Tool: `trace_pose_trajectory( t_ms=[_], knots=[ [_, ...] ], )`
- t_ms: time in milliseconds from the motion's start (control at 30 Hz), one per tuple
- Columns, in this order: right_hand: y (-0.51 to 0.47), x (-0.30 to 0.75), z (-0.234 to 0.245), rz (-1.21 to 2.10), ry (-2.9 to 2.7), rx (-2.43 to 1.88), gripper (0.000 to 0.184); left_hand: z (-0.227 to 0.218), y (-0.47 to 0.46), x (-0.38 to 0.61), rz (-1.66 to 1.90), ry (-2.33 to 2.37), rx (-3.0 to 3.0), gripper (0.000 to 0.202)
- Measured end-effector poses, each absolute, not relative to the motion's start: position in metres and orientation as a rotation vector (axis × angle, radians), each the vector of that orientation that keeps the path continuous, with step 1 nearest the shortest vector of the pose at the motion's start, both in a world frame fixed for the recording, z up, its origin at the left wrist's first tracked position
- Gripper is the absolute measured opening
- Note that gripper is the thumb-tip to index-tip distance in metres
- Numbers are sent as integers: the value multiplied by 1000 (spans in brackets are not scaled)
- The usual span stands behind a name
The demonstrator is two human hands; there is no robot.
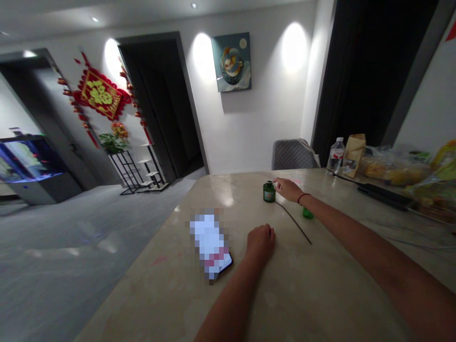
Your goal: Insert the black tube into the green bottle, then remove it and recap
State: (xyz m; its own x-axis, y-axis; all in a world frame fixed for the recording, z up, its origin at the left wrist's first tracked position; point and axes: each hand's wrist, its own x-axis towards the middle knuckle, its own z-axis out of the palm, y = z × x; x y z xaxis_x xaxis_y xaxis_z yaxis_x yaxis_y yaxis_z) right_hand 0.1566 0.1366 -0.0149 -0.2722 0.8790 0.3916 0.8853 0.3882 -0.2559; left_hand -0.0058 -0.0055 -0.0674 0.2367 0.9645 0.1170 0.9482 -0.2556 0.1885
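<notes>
On the left lies a phone [210, 244]. My left hand [261, 242] is curled on the table [292, 294]. Farther off, a green bottle [269, 193] stands just left of my right hand [288, 190]; I can't tell if it pinches anything. I should go gently so the bottle won't tip.

Ceiling spotlights [194, 5] dot the room; blown-out pools whiten the wall [260, 128], while the doorways [156, 99] sink near black. Glare streaks the tabletop [160, 289]. Wide-angle distortion slants the left edge, pixel blocks mask the phone [209, 242], and the green bottle [269, 194] looks soft.
</notes>
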Motion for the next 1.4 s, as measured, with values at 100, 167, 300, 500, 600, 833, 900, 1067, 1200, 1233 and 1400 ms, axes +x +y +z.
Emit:
trace_pose_trajectory(
  t_ms=[100,167,300,500,600,833,900,1067,1200,1233,1400],
  knots=[
    [149,149,-11,-101,-2236,-1491,35,-66,-6,-6,314,1863,2403,34],
    [155,147,-10,-130,-2298,-1526,34,-66,-6,-6,310,1868,2404,34],
    [163,144,-8,-110,-2385,-1560,33,-66,-6,-5,314,1862,2413,34],
    [170,142,-3,-104,-2330,-1590,29,-66,-6,-5,292,1846,2403,33],
    [175,141,2,-126,-2328,-1615,28,-67,-6,-5,294,1836,2409,33],
    [188,134,16,-162,-2352,-1698,18,-69,-5,-5,317,1825,2427,33],
    [192,133,18,-165,-2357,-1721,17,-70,-5,-5,340,1828,2440,33],
    [204,132,21,-116,-2397,-1789,16,-72,-4,-4,356,1824,2446,33],
    [214,128,22,-68,-2411,-1859,17,-71,-4,-4,344,1817,2438,34],
    [216,126,23,-54,-2411,-1876,18,-71,-4,-4,336,1818,2432,34],
    [217,122,29,62,-2419,-1953,23,-69,-5,-4,293,1816,2420,35]
  ],
)
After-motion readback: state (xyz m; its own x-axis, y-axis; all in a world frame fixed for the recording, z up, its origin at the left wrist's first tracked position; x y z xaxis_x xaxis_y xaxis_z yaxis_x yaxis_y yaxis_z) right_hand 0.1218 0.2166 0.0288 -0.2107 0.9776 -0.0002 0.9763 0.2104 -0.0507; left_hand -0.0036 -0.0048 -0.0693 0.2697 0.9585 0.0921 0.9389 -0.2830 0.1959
